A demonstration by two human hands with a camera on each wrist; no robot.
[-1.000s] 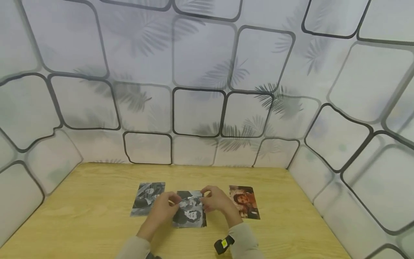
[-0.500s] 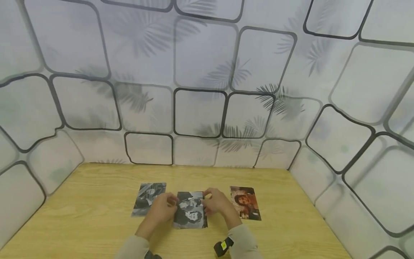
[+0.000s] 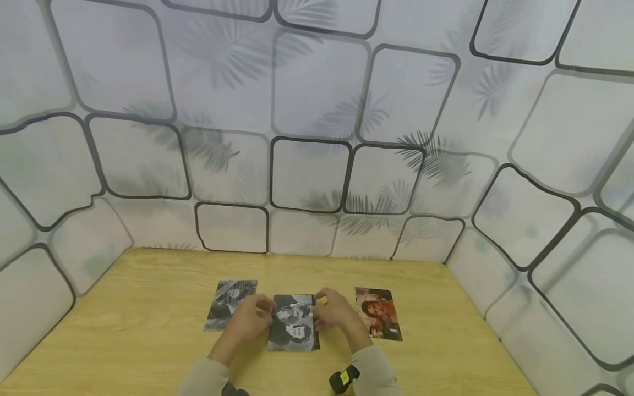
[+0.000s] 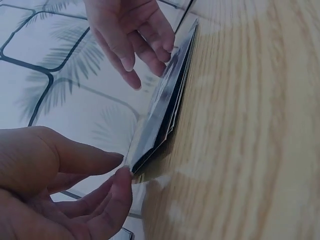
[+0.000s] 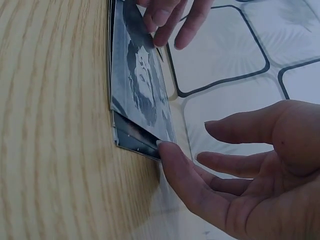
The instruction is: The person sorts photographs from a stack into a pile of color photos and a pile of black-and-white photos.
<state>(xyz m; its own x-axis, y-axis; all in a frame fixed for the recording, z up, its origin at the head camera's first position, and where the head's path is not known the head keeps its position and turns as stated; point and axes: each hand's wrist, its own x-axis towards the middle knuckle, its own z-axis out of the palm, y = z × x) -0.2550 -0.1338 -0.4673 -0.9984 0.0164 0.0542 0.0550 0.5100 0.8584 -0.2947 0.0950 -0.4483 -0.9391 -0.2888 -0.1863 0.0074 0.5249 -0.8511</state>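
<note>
A small stack of photo prints (image 3: 293, 324) lies on the table between my hands, a black-and-white picture on top. My left hand (image 3: 249, 320) is at its left edge; in the left wrist view a fingertip (image 4: 123, 175) touches the stack's corner, the thumb apart from it. On the right edge, my right hand (image 3: 335, 313) touches with a fingertip (image 5: 167, 150), its thumb raised away. Both hands have loosely bent fingers and pinch nothing. In the right wrist view the lower prints (image 5: 132, 140) stick out unevenly beneath the top one.
Another black-and-white photo (image 3: 231, 294) lies left of the stack, partly behind my left hand. A colour photo (image 3: 380, 316) lies to the right, near my right wrist. Patterned white wall covering (image 3: 307, 170) encloses the wooden table (image 3: 148, 308) at the back and sides.
The top print's right edge and the prints below shifted slightly against each other. My left thumb drew back a little from the stack. The whole view drifted slightly.
</note>
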